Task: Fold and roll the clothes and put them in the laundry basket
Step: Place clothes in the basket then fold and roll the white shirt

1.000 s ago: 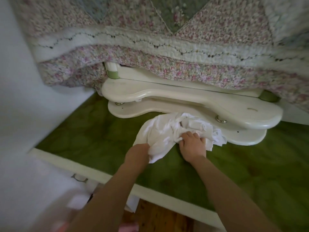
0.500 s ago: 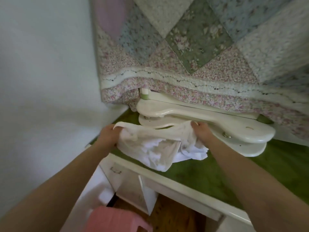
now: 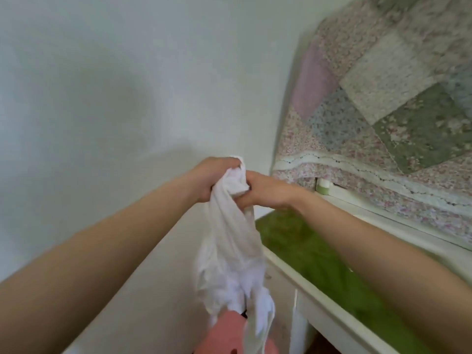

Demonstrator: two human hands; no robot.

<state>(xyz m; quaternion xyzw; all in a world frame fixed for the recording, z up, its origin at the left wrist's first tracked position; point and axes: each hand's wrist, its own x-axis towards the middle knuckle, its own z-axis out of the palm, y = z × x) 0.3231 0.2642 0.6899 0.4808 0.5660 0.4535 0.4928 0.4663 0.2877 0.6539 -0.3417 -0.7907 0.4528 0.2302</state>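
A white garment [image 3: 231, 254] hangs bunched and loose in the air in front of the wall. My left hand [image 3: 213, 178] grips its top from the left, and my right hand [image 3: 265, 191] grips the same bunched top from the right, the two hands almost touching. The cloth's lower end dangles over a pink rounded thing [image 3: 224, 333] at the bottom edge, likely the laundry basket, though only a part of it shows.
A white dresser with a green top [image 3: 319, 261] stands to the right. A floral patchwork quilt [image 3: 383, 103] hangs over the mirror frame behind it. A plain white wall [image 3: 102, 98] fills the left side.
Both hands lifted the white garment off the green top and brought its ends together, so it now hangs down. The view swung left and upward toward the wall.
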